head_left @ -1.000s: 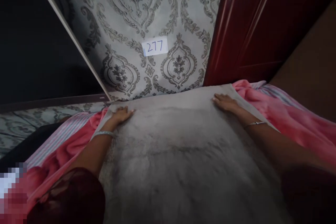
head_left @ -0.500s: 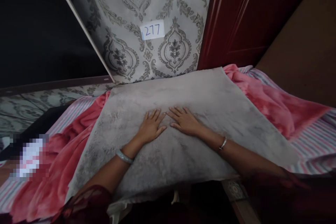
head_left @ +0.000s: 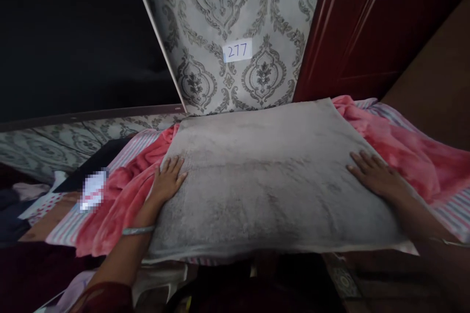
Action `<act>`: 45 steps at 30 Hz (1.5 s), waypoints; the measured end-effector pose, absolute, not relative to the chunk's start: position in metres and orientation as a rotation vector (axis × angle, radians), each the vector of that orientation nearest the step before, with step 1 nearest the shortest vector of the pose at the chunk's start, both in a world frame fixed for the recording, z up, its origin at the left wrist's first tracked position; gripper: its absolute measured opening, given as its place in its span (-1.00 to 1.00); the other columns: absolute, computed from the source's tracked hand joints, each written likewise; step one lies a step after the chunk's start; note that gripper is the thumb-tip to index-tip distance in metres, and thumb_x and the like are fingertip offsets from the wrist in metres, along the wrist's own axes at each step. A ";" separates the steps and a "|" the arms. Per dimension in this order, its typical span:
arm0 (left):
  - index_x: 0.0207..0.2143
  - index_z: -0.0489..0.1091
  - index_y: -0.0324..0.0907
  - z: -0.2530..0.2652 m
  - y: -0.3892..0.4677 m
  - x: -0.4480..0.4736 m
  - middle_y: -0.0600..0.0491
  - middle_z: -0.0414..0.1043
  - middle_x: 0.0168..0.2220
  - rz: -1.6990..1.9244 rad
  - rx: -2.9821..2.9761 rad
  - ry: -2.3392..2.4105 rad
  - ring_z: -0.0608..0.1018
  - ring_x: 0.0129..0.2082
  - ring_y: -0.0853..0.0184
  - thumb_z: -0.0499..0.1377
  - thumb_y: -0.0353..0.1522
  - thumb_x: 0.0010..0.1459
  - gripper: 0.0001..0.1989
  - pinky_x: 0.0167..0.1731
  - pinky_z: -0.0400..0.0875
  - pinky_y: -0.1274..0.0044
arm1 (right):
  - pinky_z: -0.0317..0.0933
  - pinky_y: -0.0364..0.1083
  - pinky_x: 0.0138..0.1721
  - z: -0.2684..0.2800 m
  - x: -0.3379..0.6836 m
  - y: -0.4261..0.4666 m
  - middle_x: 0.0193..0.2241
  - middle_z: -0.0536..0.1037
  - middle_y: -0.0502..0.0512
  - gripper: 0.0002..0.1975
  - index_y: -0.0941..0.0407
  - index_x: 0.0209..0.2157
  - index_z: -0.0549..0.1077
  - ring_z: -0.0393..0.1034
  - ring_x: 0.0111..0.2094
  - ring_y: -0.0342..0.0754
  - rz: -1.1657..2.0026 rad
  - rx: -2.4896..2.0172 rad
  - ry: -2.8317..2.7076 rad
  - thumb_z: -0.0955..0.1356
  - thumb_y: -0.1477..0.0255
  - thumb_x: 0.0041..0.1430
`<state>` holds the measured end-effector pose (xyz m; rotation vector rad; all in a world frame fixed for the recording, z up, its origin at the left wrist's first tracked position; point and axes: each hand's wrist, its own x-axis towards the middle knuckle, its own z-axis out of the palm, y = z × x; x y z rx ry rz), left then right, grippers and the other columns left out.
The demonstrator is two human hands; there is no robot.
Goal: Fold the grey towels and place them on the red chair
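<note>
A grey plush cloth (head_left: 257, 186) lies spread flat before me, with faint creases and darker brushed patches. My left hand (head_left: 168, 181) rests palm down on its left edge, fingers spread. Near the opposite edge, my right hand (head_left: 376, 173) lies flat on the cloth with its fingers apart. Neither hand grips anything. Under the cloth, a pink-red fleece blanket (head_left: 121, 195) shows in folds at the left, and more of it appears at the right. Beneath that is a striped sheet (head_left: 69, 225).
Patterned wallpaper (head_left: 205, 63) with a paper label (head_left: 237, 50) reading 277 stands behind. A large dark screen (head_left: 81, 39) is at the left, a dark red wooden panel (head_left: 341, 29) at the right. A pale stool (head_left: 161, 279) shows below the front edge.
My hands have slid apart from the middle of the cloth to its left and right edges. The wrinkles along the cloth's front look flatter. The view has shifted left.
</note>
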<state>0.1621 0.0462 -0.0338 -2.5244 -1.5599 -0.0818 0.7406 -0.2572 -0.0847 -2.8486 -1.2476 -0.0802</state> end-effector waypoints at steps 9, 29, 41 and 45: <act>0.27 0.28 -0.38 -0.048 0.049 0.154 -0.36 0.22 0.32 -0.550 -2.341 -1.775 0.30 0.33 -0.02 -0.10 -0.25 0.36 -0.44 0.29 0.22 0.16 | -0.10 0.26 0.35 -0.088 0.732 -0.260 0.47 0.00 0.14 -0.25 0.10 0.44 0.11 -0.13 0.44 0.16 -0.113 -2.800 -1.144 -0.05 0.10 0.36; 0.19 0.35 -0.25 -0.048 0.055 0.148 -0.24 0.38 0.17 -0.700 -2.330 -1.702 0.45 0.17 0.04 -0.04 -0.26 0.36 -0.55 0.18 0.37 0.16 | 0.01 0.29 0.31 -0.075 0.718 -0.259 0.43 0.11 0.22 -0.34 0.09 0.41 0.16 -0.03 0.40 0.22 -0.211 -2.764 -1.193 0.02 0.13 0.41; 0.27 0.29 -0.16 -0.010 0.071 0.281 -0.23 0.28 0.30 -0.560 -2.610 -1.525 0.28 0.35 0.04 0.03 -0.18 0.38 -0.51 0.27 0.24 0.12 | 0.08 0.33 0.28 -0.060 0.719 -0.235 0.42 0.13 0.25 -0.34 0.08 0.39 0.19 0.01 0.40 0.26 -0.022 -2.764 -1.074 0.05 0.10 0.40; 0.38 0.17 -0.12 -0.005 0.055 0.349 -0.20 0.13 0.40 -0.251 -2.811 -1.412 0.11 0.44 0.00 -0.04 -0.15 0.38 -0.42 0.34 0.04 0.03 | 0.05 0.31 0.30 -0.039 0.666 -0.186 0.45 0.03 0.25 -0.40 0.08 0.42 0.15 -0.07 0.43 0.23 -0.057 -2.636 -1.271 0.07 0.21 0.44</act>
